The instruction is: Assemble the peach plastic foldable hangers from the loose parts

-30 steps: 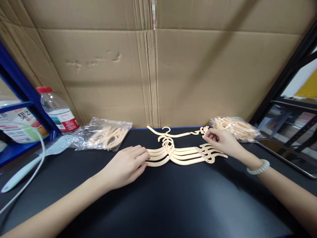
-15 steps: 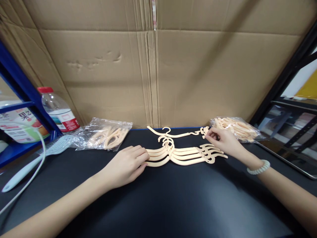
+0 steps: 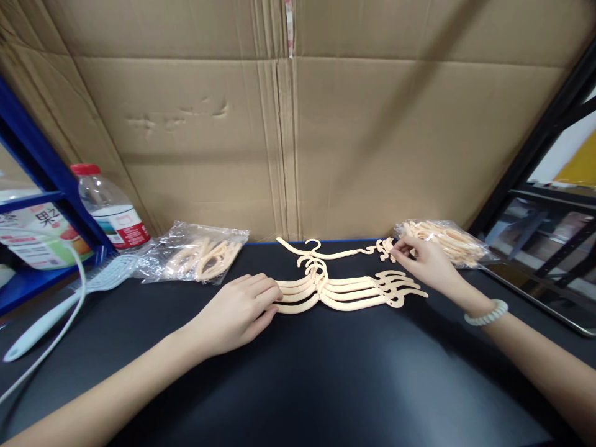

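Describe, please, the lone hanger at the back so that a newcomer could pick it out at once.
Find the cardboard wall rising behind the black table. Along the table's far edge, below the cardboard's vertical seam, lies a loose cream hanger. It lies behind the row of overlapping hangers, and its left tip shows fully, clear of the left hand.

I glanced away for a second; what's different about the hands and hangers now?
The right hand has shifted slightly to the right, uncovering more of the small cream pieces; whether it still touches them is unclear. The left hand has stayed at the left ends of the stacked hangers. The hanger behind them, the left bag and the right bag lie as before.
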